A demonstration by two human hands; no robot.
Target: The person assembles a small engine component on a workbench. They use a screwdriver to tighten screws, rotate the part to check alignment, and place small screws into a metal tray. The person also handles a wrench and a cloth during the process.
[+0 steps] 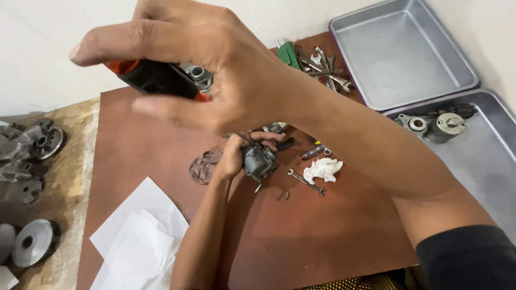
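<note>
Grey cast-metal engine parts (pixel 29 145) are lying on the sandy floor at the far left, with a ribbed round pulley (pixel 35 243) sitting below them. White paper sheets (pixel 141 236) are spreading across the near-left corner of the brown board (pixel 322 241), overhanging its edge.

The left hand (pixel 232 156) is reaching up from the bottom of the view and gripping a dark grey carburettor (pixel 259 161) over the middle of the board, with the fingers curling tightly over its top and the thumb behind it. A brownish rag (pixel 203 166) is lying just beside that hand, on its left.

The right hand (pixel 215 75) is hanging close to the camera, above the left hand, its fingers closing around a screwdriver handle (pixel 156 79) that is black with orange ends; the index finger is stretching along the top. The shaft is hiding behind the palm, so its tip cannot be told.

Right of the carburettor, a small spanner (pixel 305 181) and a crumpled white tissue (pixel 323 169) are lying near each other. A pile of spanners (pixel 322 67) is resting at the board's far edge. Further right, one empty-looking steel tray (pixel 403 53) is sitting beside a second tray (pixel 484 156), which is holding two grey machined housings (pixel 432 126).
</note>
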